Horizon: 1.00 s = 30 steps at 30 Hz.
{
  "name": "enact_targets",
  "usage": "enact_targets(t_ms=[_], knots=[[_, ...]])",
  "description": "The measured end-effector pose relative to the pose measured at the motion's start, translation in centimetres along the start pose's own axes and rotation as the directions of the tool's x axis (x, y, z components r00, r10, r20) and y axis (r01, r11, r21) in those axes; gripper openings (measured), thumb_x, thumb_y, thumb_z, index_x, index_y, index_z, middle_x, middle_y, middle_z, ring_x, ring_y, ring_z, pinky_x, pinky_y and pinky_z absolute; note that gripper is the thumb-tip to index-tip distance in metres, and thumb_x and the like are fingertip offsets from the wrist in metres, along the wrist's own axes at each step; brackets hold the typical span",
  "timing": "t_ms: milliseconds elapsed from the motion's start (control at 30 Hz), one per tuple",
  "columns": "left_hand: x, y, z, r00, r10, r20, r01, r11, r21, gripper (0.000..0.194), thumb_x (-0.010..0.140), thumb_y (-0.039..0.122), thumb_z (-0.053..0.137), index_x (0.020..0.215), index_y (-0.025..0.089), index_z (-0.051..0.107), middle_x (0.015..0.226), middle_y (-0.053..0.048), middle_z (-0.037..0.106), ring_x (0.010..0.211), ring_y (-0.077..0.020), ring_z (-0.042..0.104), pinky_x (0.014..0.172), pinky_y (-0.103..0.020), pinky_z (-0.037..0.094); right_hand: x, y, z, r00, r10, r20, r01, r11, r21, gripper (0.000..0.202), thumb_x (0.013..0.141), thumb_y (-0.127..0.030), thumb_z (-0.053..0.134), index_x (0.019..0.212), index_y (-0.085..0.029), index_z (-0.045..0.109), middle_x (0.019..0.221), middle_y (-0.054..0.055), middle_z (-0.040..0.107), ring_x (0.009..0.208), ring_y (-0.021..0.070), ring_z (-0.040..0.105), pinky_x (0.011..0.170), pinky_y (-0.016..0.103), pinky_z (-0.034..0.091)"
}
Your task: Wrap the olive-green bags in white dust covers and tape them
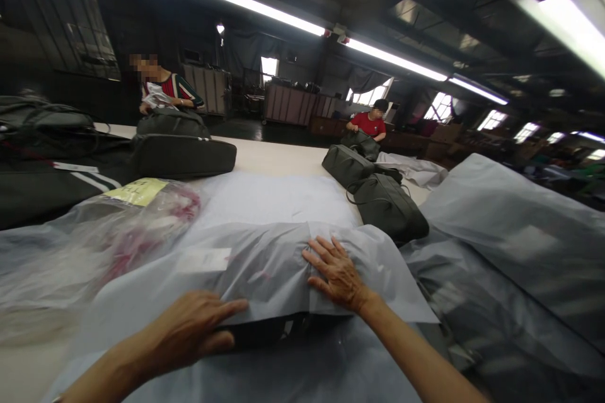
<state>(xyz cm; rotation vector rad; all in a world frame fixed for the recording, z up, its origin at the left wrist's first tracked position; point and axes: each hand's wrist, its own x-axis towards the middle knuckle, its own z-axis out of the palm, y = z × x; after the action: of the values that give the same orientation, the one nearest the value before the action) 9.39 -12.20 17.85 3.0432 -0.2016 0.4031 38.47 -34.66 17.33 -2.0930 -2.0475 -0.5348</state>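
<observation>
Wrap, thin and see-through, drapes over a dark bag near the middle of the table's near side, a strip of the bag showing below its edge. The right hand lies on top, fingers spread, pinching nothing; the left hand is at that edge, index finger and thumb apart, and whether it touches I cannot tell. The wrap looks light and slippery, so a sideways push from the right palm could drag it crooked and bare more of the bag; a fingertip catching the edge might tear it. Toward the wrap's left side a white tag shows, its print too faint to read. The yellow label among the loose plastic carries big dark letters, not legible; no brand can be made out.
</observation>
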Motion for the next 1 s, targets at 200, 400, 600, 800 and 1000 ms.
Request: enact_targets(t_ms=[200,400,600,800,1000], knots=[[11.3,0.5,-1.6,0.964,0.162,-0.213,-0.160,0.987,0.023,0.046,0.100,0.044,0.042,0.143,0.028,0.039,0.131,-0.008,0.060,0.119,-0.0236,0.055,0.102,-0.040,0.040,0.3,0.3,-0.1,0.998,0.002,-0.067,-0.001,1.000,0.014,0.054,0.092,-0.054,0.052,0.140,-0.029,0.046,0.146,0.007,0.048,0.139,0.0298,0.036,0.114,0.060,0.030],[16.2,1.2,4.7,0.961,0.275,-0.030,-0.277,0.956,-0.092,0.080,0.093,0.064,0.037,0.154,0.024,0.003,0.160,-0.010,0.022,0.148,-0.0249,0.016,0.120,-0.050,0.005,-0.1,0.0,0.4,0.995,0.031,-0.093,-0.019,0.992,0.124,0.056,0.089,-0.053,0.056,0.133,-0.018,0.051,0.135,0.014,0.057,0.138,0.0302,0.037,0.116,0.060,0.025],[15.5,1.7,4.7,0.964,0.258,0.068,-0.246,0.959,-0.140,0.079,0.092,0.062,0.046,0.153,0.031,0.006,0.161,-0.007,0.019,0.148,-0.0274,0.014,0.118,-0.054,-0.002,-1.6,2.4,-1.4,0.961,0.114,-0.251,-0.016,0.933,0.361,0.032,0.096,-0.044,0.047,0.114,-0.021,0.062,0.125,0.010,0.063,0.127,0.0237,0.051,0.110,0.046,0.040],[15.6,2.1,3.8,0.961,0.267,0.071,-0.257,0.958,-0.126,0.066,0.093,0.058,0.047,0.150,0.034,0.024,0.160,-0.004,0.024,0.147,-0.0261,0.018,0.119,-0.052,0.001,-4.2,13.4,-1.1,0.449,0.872,-0.193,-0.771,0.488,0.410,0.050,0.078,-0.039,0.067,0.120,-0.013,0.061,0.140,0.021,0.049,0.138,0.0362,0.036,0.114,0.056,0.026],[15.7,2.0,4.9,0.961,0.272,0.046,-0.268,0.960,-0.082,0.071,0.092,0.056,0.053,0.151,0.034,0.021,0.160,-0.004,0.025,0.147,-0.0271,0.019,0.119,-0.050,-0.004,-9.8,17.6,-0.1,0.043,0.921,0.387,-0.817,-0.191,0.544,0.036,0.067,-0.026,0.073,0.099,-0.009,0.066,0.084,0.015,0.073,0.077,0.0263,0.070,0.067,0.039,0.057]])
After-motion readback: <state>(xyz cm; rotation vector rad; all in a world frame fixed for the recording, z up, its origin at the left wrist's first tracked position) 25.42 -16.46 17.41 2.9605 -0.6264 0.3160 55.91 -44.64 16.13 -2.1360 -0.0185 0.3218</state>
